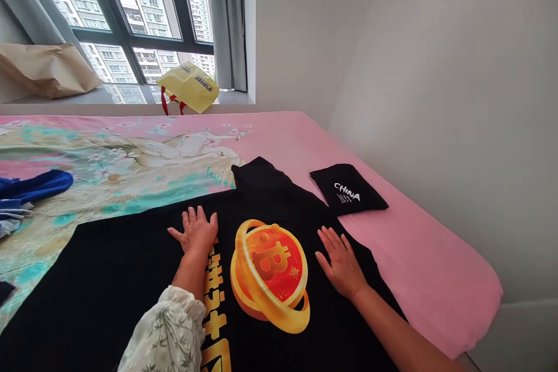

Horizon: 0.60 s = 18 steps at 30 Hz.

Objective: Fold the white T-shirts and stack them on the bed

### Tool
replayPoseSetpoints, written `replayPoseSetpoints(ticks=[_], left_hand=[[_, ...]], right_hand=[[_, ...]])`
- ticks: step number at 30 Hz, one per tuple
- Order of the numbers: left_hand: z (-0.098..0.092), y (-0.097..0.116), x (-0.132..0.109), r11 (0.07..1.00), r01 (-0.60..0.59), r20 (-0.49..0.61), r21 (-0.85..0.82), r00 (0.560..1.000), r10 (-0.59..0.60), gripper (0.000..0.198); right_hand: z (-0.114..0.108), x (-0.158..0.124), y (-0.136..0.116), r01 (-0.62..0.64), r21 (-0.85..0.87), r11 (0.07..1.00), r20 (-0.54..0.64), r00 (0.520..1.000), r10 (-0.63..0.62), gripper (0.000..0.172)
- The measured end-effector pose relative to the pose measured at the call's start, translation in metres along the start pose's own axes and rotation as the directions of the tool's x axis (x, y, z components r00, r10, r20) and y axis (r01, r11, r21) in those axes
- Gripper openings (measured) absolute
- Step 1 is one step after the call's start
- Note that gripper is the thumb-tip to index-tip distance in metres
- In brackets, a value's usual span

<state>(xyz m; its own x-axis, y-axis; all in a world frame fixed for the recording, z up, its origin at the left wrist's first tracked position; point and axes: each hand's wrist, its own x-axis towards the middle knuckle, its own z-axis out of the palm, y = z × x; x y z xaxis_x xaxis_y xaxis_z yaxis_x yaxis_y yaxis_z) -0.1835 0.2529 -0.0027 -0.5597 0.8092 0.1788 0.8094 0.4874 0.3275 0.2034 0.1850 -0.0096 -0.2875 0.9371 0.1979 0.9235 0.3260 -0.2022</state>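
Spread over the bed lies a large black T-shirt (131,267) with a gold and red coin print and a column of yellow lettering. It looks like a shirt, but its lower part runs out of view. My left hand (196,231) rests flat on it, fingers spread, left of the coin print. On the other side of the print, my right hand (342,261) also presses flat with its fingers stretched out. Just beyond the right hand, a folded black garment (349,189) shows white "CHINA" lettering.
The bed (444,279) has a pink sheet with a painted pattern. Blue and white cloth (35,186) lies at the left. On the window sill are a brown paper bag (47,70) and a yellow bag (189,86) with red handles. A wall (414,99) borders the right.
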Motion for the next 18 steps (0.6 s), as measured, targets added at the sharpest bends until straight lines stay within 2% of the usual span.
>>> replayPoseSetpoints(ticks=[3, 4, 6, 8, 9, 11, 13, 14, 15, 17, 18], left_hand=[[-0.006, -0.002, -0.005, 0.981, -0.066, -0.132, -0.182, 0.99, 0.042, 0.047], [-0.009, -0.002, -0.006, 0.958, -0.121, -0.175, -0.261, 0.982, 0.077, 0.043], [-0.013, -0.002, -0.008, 0.875, -0.303, -0.211, -0.377, 0.948, 0.237, 0.039], [-0.011, 0.001, -0.008, 0.787, -0.475, -0.14, -0.393, 0.877, 0.46, 0.037], [-0.009, 0.003, -0.007, 0.769, -0.52, -0.075, -0.371, 0.842, 0.533, 0.036], [-0.002, 0.006, -0.006, 0.789, -0.54, 0.04, -0.295, 0.817, 0.575, 0.041], [0.004, 0.007, -0.005, 0.824, -0.518, 0.093, -0.229, 0.831, 0.548, 0.048], [0.005, 0.007, -0.004, 0.835, -0.508, 0.106, -0.211, 0.838, 0.536, 0.05], [0.005, 0.007, -0.004, 0.84, -0.505, 0.115, -0.2, 0.839, 0.532, 0.051], [0.003, 0.006, -0.003, 0.841, -0.504, 0.127, -0.196, 0.837, 0.532, 0.051], [0.001, 0.006, -0.003, 0.84, -0.504, 0.13, -0.201, 0.836, 0.533, 0.051]], right_hand=[[0.002, -0.001, -0.001, 0.0, -0.014, 1.0, 0.014, 1.0, 0.0, 0.055], [0.004, -0.002, 0.0, 0.001, -0.019, 1.0, 0.021, 1.0, -0.001, 0.055], [0.007, -0.004, 0.005, 0.003, -0.031, 1.0, 0.035, 0.999, -0.001, 0.055], [0.01, -0.006, 0.009, 0.004, -0.043, 0.999, 0.048, 0.999, -0.002, 0.055], [0.01, -0.005, 0.008, 0.0, -0.049, 0.999, 0.049, 0.999, 0.002, 0.056], [0.009, -0.002, -0.001, -0.014, -0.053, 0.998, 0.043, 0.999, 0.017, 0.057], [0.006, 0.008, -0.024, 0.047, -0.029, 0.998, 0.081, 0.996, -0.045, 0.058], [0.005, 0.016, -0.038, 0.137, 0.002, 0.991, 0.138, 0.981, -0.136, 0.059], [0.004, 0.026, -0.052, 0.256, 0.051, 0.965, 0.212, 0.942, -0.261, 0.059], [0.008, 0.055, -0.071, 0.467, 0.167, 0.868, 0.327, 0.805, -0.496, 0.059], [0.011, 0.072, -0.072, 0.503, 0.195, 0.842, 0.337, 0.772, -0.539, 0.059]])
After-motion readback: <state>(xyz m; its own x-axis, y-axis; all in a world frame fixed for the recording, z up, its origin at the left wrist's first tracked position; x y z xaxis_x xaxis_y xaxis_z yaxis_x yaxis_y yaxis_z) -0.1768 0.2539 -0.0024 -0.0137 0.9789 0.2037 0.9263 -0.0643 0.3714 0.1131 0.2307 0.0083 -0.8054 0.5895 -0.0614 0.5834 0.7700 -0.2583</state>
